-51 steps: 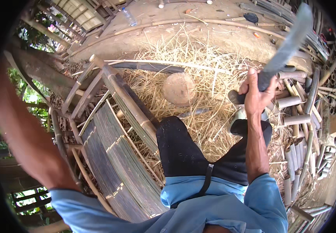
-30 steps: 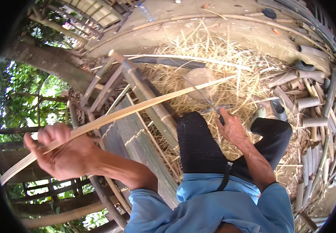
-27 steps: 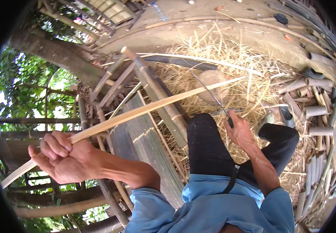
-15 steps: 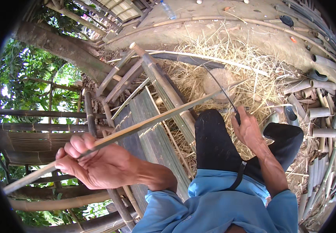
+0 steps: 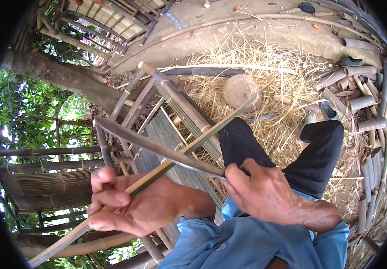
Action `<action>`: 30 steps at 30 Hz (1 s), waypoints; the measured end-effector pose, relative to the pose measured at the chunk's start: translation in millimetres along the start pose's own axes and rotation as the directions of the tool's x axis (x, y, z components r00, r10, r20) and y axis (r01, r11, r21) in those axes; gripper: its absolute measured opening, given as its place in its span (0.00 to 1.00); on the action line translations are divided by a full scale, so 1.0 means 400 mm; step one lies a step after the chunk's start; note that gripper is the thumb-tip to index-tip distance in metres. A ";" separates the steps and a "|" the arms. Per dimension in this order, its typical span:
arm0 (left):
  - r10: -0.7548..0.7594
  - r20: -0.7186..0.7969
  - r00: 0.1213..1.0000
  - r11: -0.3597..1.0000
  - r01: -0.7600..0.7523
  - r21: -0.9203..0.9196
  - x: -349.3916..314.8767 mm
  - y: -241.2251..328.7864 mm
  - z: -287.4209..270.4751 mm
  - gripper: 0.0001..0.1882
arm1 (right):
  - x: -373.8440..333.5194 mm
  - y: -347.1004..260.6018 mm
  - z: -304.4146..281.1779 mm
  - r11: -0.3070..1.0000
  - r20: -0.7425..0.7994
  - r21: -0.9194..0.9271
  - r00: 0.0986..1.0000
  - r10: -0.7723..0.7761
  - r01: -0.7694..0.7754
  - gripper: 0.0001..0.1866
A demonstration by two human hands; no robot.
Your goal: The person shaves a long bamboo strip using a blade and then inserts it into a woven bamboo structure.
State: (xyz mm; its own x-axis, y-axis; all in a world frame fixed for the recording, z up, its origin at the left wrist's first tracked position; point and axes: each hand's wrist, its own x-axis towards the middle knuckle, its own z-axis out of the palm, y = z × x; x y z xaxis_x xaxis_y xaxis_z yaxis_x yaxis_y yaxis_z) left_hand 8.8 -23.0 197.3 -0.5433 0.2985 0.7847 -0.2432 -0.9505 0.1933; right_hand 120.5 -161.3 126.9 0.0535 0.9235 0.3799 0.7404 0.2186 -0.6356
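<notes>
A long split bamboo strip [image 5: 207, 135] slants across the scene from the lower left toward the straw. My left hand [image 5: 146, 207] is closed around its lower part, palm turned up. In my right hand [image 5: 269, 190] is a machete [image 5: 142, 141] with a long, dark, slightly curved blade pointing to the upper left. Its handle is hidden inside my fingers. The blade crosses the strip just beyond my left hand; whether it touches the strip I cannot tell.
A bamboo bench [image 5: 164, 130] stands to the left of my legs. Beyond my knees, a round block [image 5: 242, 91] sits among straw shavings [image 5: 287, 89]. Cut bamboo tubes [image 5: 362, 103] lie at the right. A plastic bottle [image 5: 174, 20] lies at the back.
My right hand has swung the machete from beside my knee leftward, bringing its blade across the strip. My left hand, still holding the strip, has shifted slightly right and down.
</notes>
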 end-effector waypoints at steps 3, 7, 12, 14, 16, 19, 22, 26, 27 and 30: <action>0.084 0.070 0.994 0.995 -0.087 0.050 -0.002 -0.001 -0.024 0.19 | -0.019 -0.028 -0.010 0.999 -0.019 0.024 1.000 -0.024 0.024 0.13; 0.200 -0.146 0.969 0.964 -0.168 0.208 -0.005 0.008 -0.033 0.17 | -0.028 -0.001 0.012 0.999 -0.001 0.041 1.000 0.018 -0.018 0.16; 0.176 -0.088 0.980 0.976 -0.162 0.144 -0.010 -0.001 -0.041 0.15 | -0.024 -0.027 0.014 0.996 0.030 -0.053 0.997 -0.068 0.070 0.16; 0.172 -0.140 0.975 0.979 -0.154 0.132 -0.010 -0.017 -0.030 0.14 | -0.027 0.085 0.052 0.978 -0.052 -0.195 0.997 0.063 -0.072 0.14; 0.182 -0.124 0.975 0.977 -0.165 0.138 0.002 -0.041 -0.055 0.14 | -0.044 0.264 0.101 0.910 -0.054 -0.145 0.921 0.385 -0.389 0.06; 0.179 -0.109 0.978 0.981 -0.169 0.094 0.006 -0.025 -0.056 0.14 | -0.082 0.358 0.122 0.893 -0.089 -0.143 0.905 0.417 -0.426 0.08; -0.019 0.050 0.999 1.000 0.019 -0.013 -0.002 -0.012 -0.085 0.15 | -0.048 0.246 0.114 0.966 -0.093 -0.131 0.973 0.212 -0.223 0.07; -0.105 0.162 0.981 0.980 0.130 -0.153 0.031 -0.024 -0.098 0.12 | -0.017 0.359 0.186 0.989 -0.152 -0.078 0.982 0.109 -0.122 0.10; -0.133 0.169 0.976 0.975 0.160 -0.154 0.030 -0.032 -0.114 0.11 | -0.034 0.473 0.222 0.971 -0.152 -0.129 0.971 0.183 -0.203 0.14; -0.176 0.155 0.972 0.960 0.204 -0.191 0.039 -0.037 -0.141 0.14 | -0.127 0.759 0.248 0.750 -0.172 -0.346 0.823 0.541 -0.564 0.19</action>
State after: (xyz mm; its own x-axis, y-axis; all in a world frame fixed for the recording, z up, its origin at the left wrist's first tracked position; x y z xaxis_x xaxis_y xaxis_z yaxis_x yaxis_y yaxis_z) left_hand -41.4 0.5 173.4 -0.3606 0.4440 0.8203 -0.4975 -0.8355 0.2335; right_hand 276.2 -110.5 -152.1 0.5595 0.8245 0.0845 0.7565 -0.4664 -0.4586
